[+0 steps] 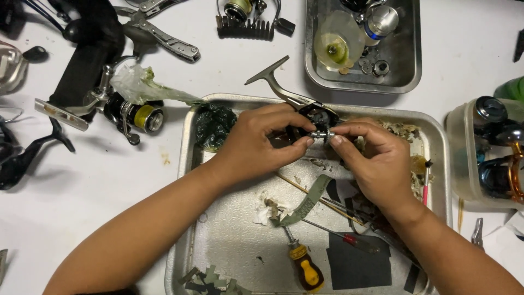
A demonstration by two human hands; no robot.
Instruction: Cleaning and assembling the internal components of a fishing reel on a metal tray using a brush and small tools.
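Observation:
My left hand [256, 145] grips a dark fishing reel body [311, 112] with a grey T-shaped foot, held over a large metal tray [229, 229]. My right hand [374, 158] pinches a small silver metal part [322, 134] sticking out of the reel's side, thumb and forefinger closed on it. Both hands meet at the reel, above the tray's upper middle. The lower part of the reel is hidden behind my fingers.
In the tray lie a yellow-handled screwdriver [303, 267], a red-handled one [349, 239], a green strap [308, 199], black sheets [355, 267] and dirty paper. Around it: a spinning reel [134, 114], pliers [161, 35], a small tray of parts [363, 43], a plastic tub of reels [491, 150].

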